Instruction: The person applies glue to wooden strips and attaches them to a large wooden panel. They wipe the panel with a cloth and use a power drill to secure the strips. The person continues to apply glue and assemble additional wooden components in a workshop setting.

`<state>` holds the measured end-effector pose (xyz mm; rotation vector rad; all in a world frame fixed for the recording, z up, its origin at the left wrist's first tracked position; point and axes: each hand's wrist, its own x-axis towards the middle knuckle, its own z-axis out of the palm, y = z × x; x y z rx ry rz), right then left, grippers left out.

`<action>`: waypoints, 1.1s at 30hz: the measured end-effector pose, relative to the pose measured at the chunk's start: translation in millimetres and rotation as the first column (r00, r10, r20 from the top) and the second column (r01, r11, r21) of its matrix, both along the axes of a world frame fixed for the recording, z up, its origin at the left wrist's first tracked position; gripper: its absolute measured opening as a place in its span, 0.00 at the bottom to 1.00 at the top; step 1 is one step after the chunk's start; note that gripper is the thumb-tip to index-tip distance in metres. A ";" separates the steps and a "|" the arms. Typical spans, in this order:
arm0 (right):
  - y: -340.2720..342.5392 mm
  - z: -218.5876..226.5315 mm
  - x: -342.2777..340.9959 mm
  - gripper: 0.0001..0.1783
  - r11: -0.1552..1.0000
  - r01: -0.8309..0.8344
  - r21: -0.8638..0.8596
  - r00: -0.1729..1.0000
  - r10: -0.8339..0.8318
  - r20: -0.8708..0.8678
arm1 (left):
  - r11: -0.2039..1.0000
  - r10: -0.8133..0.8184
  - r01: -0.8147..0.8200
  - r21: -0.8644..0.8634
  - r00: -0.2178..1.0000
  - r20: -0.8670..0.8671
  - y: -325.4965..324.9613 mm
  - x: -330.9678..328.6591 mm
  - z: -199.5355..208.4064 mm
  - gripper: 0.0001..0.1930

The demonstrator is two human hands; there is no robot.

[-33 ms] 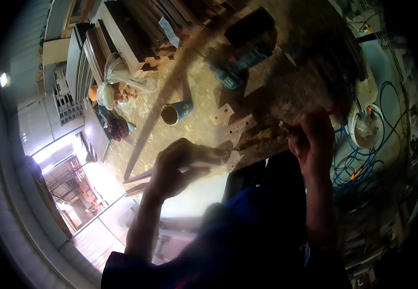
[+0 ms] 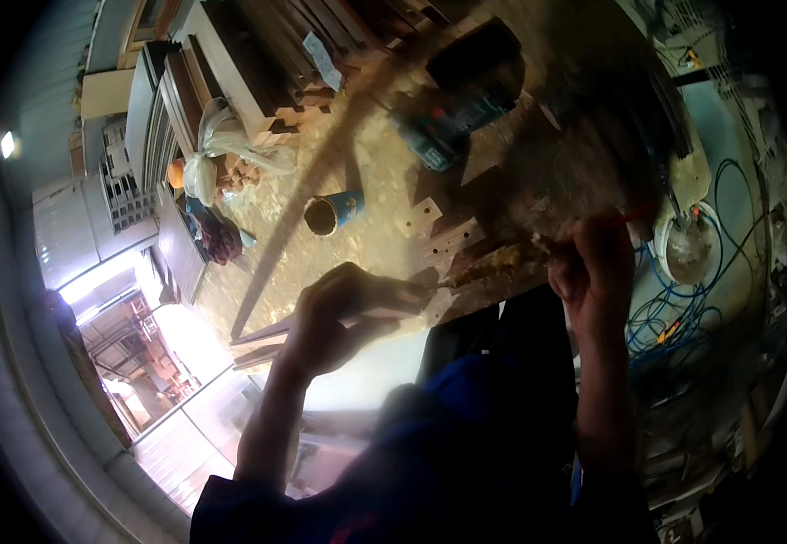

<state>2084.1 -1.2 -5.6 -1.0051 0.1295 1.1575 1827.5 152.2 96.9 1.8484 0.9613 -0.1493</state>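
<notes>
My left hand is closed around a wood piece at the front edge of the workbench, its far end pointing right. To the right, my right hand is closed in a pinch on a thin tool with a red end; its kind is not clear in the shadow. Between the hands lie rough yellowish bits on the bench. Just beyond are small wooden blocks with drilled holes, a pale one and a darker one.
A green and black cordless drill lies farther back. A blue cylindrical tub rests on its side. Stacked boards and a plastic bag are at the back left. A white bucket and blue hose are at right.
The hands hold nearly the same poses. My right hand appears slightly farther right and lower, and the whole view has shifted a little.
</notes>
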 end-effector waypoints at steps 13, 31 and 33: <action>23.2 9.8 26.4 0.08 0.950 -0.302 0.075 0.931 0.277 0.236 | 0.982 -0.066 0.071 0.175 0.997 -0.035 -30.5 -7.0 -7.9 0.22; 1.0 59.1 35.6 0.08 0.958 -0.255 0.135 0.757 0.110 0.645 | 0.990 -0.130 0.133 0.049 0.989 -0.067 -9.4 -6.9 -14.9 0.23; -1.6 68.5 33.1 0.09 0.952 -0.294 0.090 0.690 0.147 0.708 | 0.991 -0.130 0.132 0.008 0.987 -0.090 -6.6 -5.8 -15.8 0.21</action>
